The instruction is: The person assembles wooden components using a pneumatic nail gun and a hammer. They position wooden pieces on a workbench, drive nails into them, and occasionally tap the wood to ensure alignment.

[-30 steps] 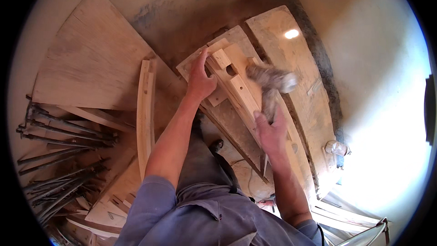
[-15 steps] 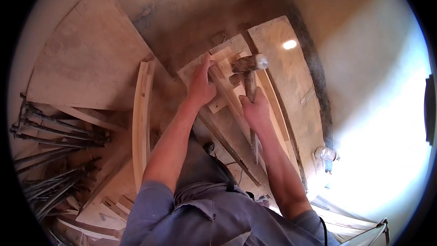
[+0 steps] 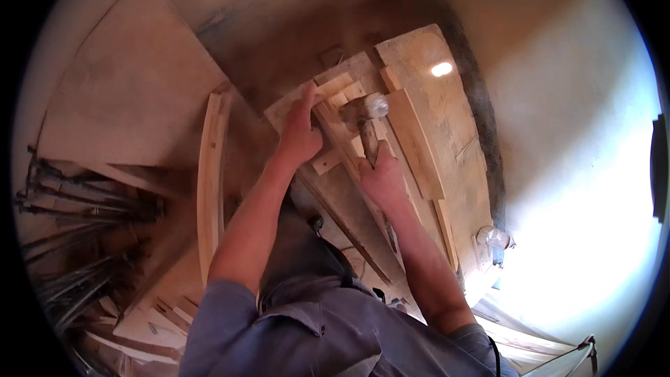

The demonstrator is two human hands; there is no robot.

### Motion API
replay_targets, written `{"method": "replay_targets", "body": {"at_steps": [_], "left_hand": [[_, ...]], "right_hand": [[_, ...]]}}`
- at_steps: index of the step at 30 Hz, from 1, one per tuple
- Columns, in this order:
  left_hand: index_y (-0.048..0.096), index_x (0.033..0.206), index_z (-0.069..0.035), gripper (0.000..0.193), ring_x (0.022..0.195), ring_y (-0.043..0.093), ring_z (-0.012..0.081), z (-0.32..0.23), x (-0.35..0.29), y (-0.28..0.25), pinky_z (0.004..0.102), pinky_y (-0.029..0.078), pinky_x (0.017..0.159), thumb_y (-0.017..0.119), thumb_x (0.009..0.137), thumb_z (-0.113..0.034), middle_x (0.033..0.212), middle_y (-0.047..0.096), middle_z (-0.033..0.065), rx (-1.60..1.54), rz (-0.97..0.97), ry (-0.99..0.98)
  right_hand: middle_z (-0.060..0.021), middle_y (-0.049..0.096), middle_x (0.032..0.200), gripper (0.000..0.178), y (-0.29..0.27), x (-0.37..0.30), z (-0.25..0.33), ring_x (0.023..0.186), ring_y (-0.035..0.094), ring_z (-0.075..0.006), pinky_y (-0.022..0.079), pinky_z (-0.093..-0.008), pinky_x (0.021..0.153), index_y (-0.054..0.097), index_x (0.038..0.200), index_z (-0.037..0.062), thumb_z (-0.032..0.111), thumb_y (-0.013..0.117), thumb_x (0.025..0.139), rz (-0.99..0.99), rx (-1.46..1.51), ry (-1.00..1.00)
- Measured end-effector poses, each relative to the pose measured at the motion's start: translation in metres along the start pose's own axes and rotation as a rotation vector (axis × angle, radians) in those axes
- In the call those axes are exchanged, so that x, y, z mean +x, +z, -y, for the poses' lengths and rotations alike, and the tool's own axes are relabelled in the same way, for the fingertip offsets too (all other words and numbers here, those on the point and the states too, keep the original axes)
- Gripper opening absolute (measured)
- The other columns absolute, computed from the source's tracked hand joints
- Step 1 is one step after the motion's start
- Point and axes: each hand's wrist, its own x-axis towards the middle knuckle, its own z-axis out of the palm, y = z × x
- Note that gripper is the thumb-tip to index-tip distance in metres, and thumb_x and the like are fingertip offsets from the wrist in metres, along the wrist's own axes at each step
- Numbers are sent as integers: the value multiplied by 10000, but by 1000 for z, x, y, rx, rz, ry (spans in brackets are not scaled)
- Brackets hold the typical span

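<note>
My left hand [image 3: 299, 134] presses flat on a small wooden frame [image 3: 333, 91] built of short pale strips, which lies on a wide board [image 3: 447, 112]. A hammer [image 3: 368, 117] is gripped by its wooden handle in my right hand [image 3: 382, 180]. The metal head of the hammer is down on the frame's strips, just right of my left fingers. Both forearms reach up from the lower edge of the view.
A narrow upright plank [image 3: 209, 181] stands left of my left arm. Large plywood sheets [image 3: 118, 91] lean at the upper left. Dark metal rods [image 3: 77, 202] lie bundled at the left. A clear plastic bottle [image 3: 492, 239] sits by the board's right edge. Loose offcuts [image 3: 153, 314] lie lower left.
The hammer has come down from a raised, blurred swing onto the wooden frame. My right hand moved forward with it. My left hand stayed pressed on the frame.
</note>
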Motion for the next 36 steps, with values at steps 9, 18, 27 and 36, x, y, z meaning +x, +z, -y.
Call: {"method": "replay_targets", "body": {"at_steps": [9,18,27,36], "left_hand": [[239,1577,-54,957,1355,441,337,25,10,5,412,344,1162,405,664,180,1412,559,112,-98,-92,187],[242,1576,-52,937,1361,434,352,8,-1,5,428,332,1165,428,684,168,1419,562,110,-41,85,97],[189,1599,-55,959,1405,409,354,3,13,-3,426,282,1202,426,693,146,1492,504,146,-41,97,55],[195,1532,94,839,1416,311,491,6,-18,54,504,259,1184,506,753,115,1536,323,316,136,-167,251]], "right_hand": [[-198,569,705,388,-86,-34,71,628,548,-361,485,-421,624,486,1131,-52,169,698,893,-477,654,-262],[-328,662,895,362,7,-13,-11,887,638,-521,492,-543,722,520,1141,-38,198,645,897,-108,86,-63],[-311,654,819,383,13,3,-8,753,641,-520,504,-525,684,502,1130,-77,181,645,886,-213,95,-35],[-290,667,829,339,36,-14,-55,799,658,-483,515,-507,729,555,1075,-28,206,701,878,-58,430,45]]}}
